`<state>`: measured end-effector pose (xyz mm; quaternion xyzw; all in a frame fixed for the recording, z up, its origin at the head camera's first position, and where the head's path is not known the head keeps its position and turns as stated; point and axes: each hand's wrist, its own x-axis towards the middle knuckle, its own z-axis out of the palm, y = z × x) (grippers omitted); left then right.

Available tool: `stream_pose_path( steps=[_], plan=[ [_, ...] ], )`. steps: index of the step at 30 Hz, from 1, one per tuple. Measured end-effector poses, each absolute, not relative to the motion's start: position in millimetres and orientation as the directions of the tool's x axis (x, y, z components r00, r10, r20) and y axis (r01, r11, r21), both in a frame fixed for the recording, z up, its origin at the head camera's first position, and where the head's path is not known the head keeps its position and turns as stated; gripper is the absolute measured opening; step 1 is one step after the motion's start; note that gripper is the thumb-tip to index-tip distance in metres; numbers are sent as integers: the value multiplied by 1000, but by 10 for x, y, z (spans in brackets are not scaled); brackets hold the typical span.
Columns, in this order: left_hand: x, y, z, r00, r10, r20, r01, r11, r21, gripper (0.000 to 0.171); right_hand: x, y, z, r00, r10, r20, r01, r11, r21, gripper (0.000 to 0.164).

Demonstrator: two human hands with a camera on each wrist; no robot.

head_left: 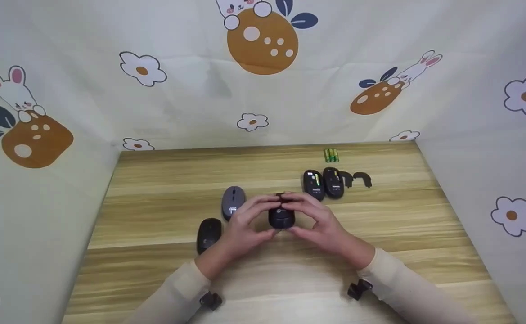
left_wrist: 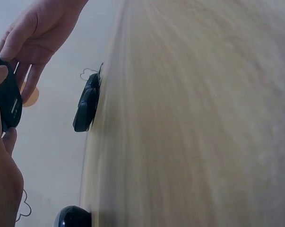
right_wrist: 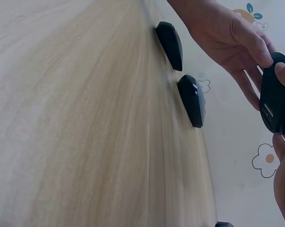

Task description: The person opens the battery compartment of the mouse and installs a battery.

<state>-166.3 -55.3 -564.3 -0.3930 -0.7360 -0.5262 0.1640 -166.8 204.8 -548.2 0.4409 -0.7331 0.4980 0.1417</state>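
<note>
Left hand (head_left: 246,223): narrow, pinching black mouse (head_left: 281,219) from its nine o'clock side
Right hand (head_left: 322,225): narrow, pinching from three o'clock
Grey mouse (head_left: 233,200): on desk (head_left: 155,202), ten o'clock

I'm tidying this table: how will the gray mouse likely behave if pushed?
The gray mouse will probably slide rather than roll, since it lies top side up on the table and is longer than wide. Its smooth-looking, rounded shell suggests it is stiff and perhaps slightly slippery.
</note>
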Motion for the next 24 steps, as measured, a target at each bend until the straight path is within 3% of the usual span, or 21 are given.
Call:
stream_pose_path(
  steps=[24],
  plan=[
    [-1655, -476, -5580, -684, 359, 635, 710, 132, 692, 58, -1663, 2046, -5440, -673, -426, 605, -705, 121, -699, 51]
  ],
)
